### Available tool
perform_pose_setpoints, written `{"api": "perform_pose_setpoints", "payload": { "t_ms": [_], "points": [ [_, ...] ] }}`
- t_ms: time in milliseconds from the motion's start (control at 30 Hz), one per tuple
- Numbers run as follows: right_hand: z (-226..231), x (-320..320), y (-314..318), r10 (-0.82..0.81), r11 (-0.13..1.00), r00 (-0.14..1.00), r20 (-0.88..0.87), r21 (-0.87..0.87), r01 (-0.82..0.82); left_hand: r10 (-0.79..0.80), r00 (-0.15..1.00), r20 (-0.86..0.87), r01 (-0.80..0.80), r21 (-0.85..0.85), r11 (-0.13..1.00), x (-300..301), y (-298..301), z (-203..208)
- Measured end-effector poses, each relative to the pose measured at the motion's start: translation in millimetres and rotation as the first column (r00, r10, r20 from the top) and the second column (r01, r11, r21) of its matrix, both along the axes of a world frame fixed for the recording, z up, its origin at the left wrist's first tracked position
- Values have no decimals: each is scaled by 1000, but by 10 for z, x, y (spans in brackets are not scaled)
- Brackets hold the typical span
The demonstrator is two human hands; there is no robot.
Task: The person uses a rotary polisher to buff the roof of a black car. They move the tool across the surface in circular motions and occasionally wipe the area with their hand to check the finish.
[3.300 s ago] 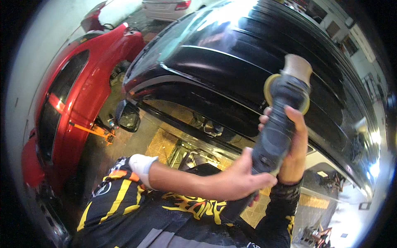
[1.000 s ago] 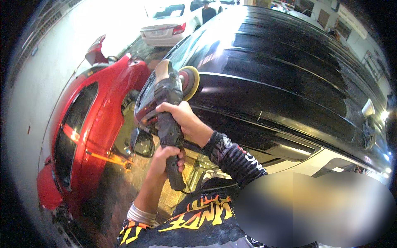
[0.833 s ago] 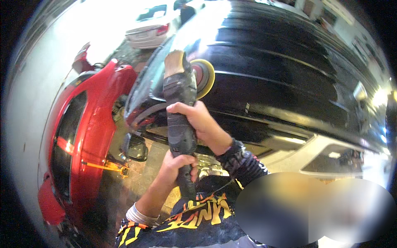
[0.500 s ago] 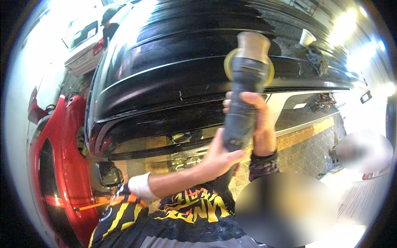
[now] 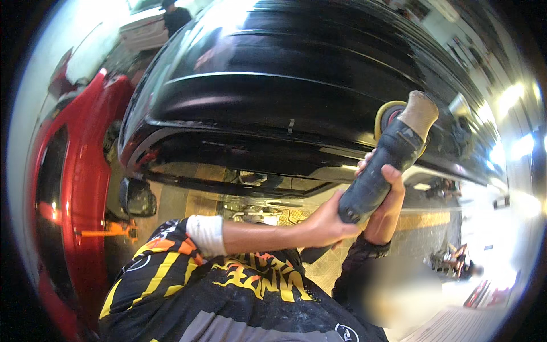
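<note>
A black car polisher (image 5: 373, 188) with a tan-wrapped head (image 5: 420, 111) is held in both my hands and slants up to the right. Its yellow pad (image 5: 388, 117) shows beneath the head, by the side edge of a black car roof (image 5: 239, 94); whether it touches the paint I cannot tell. My left hand (image 5: 329, 221) grips the rear end of the polisher's body. Farther up, my right hand (image 5: 392, 191) wraps round the middle, its thumb on top.
On the left stands a red car (image 5: 85, 188), with an orange object (image 5: 111, 231) beside it. A dark side mirror (image 5: 138, 196) juts out near my left arm. A white cup (image 5: 459, 105) sits on the roof, and a person (image 5: 175, 18) stands at the far left.
The polisher and both my hands have moved right and toward me in the picture, and the tool now tilts further right. My view has shifted too.
</note>
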State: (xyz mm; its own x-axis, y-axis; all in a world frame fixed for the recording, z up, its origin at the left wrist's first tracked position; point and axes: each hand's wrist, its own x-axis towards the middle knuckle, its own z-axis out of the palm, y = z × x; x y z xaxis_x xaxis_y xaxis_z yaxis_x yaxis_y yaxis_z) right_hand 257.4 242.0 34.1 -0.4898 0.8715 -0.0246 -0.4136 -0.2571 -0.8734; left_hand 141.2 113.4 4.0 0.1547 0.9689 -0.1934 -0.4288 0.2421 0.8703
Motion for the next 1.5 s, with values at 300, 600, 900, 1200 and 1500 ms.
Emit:
{"api": "perform_pose_setpoints", "payload": {
  "t_ms": [300, 600, 900, 1200, 1500],
  "points": [
    [226, -1775, -708, 446, 893, 859, 251, -67, -444, 454, 868, 199, -438, -123, 891, -932, -1101, 102],
    [133, -3547, -1094, 823, 548, 567, 39, -315, -775, 685, 727, 48, -656, -248, 713, -1963, -1666, 486],
    [124, -3900, -1088, 820, 443, 538, -194, -378, -813, 665, 746, -25, -636, -321, 702, -2120, -1616, 897],
    [557, -1565, -362, 637, 714, 770, -13, -366, -597, 321, 944, 78, -308, -138, 941, -631, -888, 862],
    [945, 603, 263, -9, 997, 1000, 30, -77, 11, -176, 955, 241, 201, -82, 976, 661, 557, 970]
  ]
}}
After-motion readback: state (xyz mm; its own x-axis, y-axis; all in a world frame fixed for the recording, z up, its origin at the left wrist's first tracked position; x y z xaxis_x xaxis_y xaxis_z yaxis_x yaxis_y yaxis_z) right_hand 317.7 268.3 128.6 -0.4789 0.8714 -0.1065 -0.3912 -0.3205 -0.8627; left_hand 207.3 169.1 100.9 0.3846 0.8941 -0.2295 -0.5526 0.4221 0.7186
